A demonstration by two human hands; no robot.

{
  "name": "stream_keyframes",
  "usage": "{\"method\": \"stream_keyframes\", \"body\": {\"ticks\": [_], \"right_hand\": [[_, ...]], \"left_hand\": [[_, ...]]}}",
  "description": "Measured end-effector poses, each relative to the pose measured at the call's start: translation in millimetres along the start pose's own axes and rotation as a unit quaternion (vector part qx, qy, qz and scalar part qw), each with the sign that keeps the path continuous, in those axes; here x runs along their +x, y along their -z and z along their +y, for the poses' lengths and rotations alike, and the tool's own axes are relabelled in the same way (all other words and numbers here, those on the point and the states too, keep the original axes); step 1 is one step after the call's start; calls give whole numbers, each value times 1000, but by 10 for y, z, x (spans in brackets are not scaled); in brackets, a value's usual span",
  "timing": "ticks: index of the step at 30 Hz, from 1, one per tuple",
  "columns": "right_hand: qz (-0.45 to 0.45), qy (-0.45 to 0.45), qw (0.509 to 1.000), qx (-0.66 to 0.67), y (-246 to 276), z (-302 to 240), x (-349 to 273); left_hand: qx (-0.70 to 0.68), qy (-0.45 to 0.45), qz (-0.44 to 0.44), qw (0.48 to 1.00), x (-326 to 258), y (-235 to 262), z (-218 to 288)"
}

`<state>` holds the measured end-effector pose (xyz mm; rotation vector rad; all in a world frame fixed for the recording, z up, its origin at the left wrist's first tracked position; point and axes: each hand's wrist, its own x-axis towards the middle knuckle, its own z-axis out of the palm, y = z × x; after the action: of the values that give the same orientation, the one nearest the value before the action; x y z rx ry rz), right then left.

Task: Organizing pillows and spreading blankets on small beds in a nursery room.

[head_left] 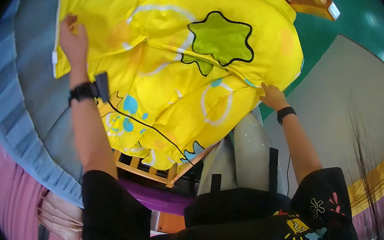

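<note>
A bright yellow cloth point(157, 87), printed with white rings, blue spots and a green star shape, spreads over a wooden frame and sags in folds through its middle. My right hand point(274, 97) is closed on the cloth's right edge, with that edge pinched between thumb and fingers. Over the cloth's left part is my left hand point(73, 45), its fingers loosely bent and the thumb apart from them. No gathered fabric shows in it. A black band with a small dark box point(102, 86) is on my left wrist, and a thin black cable runs from it across the cloth.
Wooden slats point(141, 170) show below the cloth, and a wooden leg point(311, 8) juts out at the top right. Blue-grey pleated fabric point(41, 69) lies along the left, with pink fabric point(5, 155) beyond. A pale grey panel point(346, 99) stands at right over green floor.
</note>
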<state>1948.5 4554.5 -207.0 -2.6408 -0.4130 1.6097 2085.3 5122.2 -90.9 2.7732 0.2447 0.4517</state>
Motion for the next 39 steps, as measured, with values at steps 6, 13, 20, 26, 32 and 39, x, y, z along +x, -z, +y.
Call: {"method": "stream_keyframes", "body": {"ticks": [6, 13, 20, 26, 32, 39], "right_hand": [[78, 68, 994, 21, -17, 16, 40], [277, 228, 931, -70, -285, -1313, -483], [65, 439, 884, -146, -1612, -2729, -928], [-27, 328, 888, -322, -2298, -2965, -734], [-61, 316, 942, -92, -2175, -3357, -1042], [-39, 480, 876, 10, -2069, -3727, -1968]], "left_hand": [[91, 269, 17, 959, -2690, 743, 68], [104, 569, -479, 661, -6491, 1210, 494], [-300, 582, -311, 689, -7812, 1097, 486], [-596, 632, -102, 484, -7013, 764, 383], [-434, 769, -120, 453, -7164, 953, 293], [-405, 632, 179, 635, -7072, 2851, 451]]}}
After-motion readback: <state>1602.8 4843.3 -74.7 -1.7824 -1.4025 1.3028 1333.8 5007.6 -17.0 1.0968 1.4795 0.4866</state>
